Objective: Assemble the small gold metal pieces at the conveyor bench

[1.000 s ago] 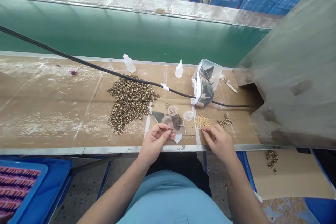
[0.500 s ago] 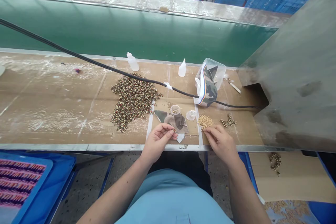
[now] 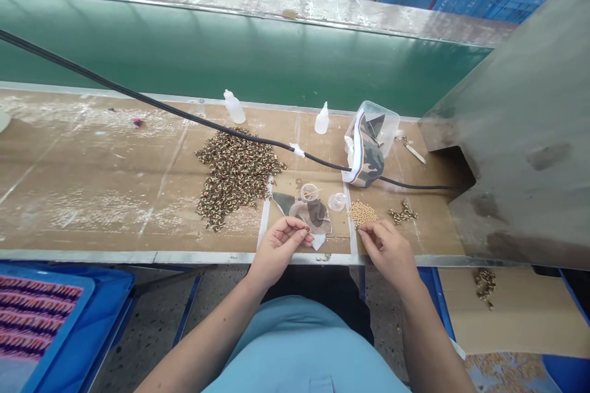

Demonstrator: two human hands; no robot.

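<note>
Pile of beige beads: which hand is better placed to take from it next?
Probably the right hand: its fingertips sit just beside the beads, while the left hand is farther off, pinched over the camouflage fabric.

Honestly can't make out what the left hand (image 3: 279,252) is pinching, since the fingers (image 3: 299,232) cover whatever's in there. The stuff in the little clear cup (image 3: 310,192) is too small to tell, and the frame's bottom-left corner cuts off the blue tray (image 3: 110,295).
</note>
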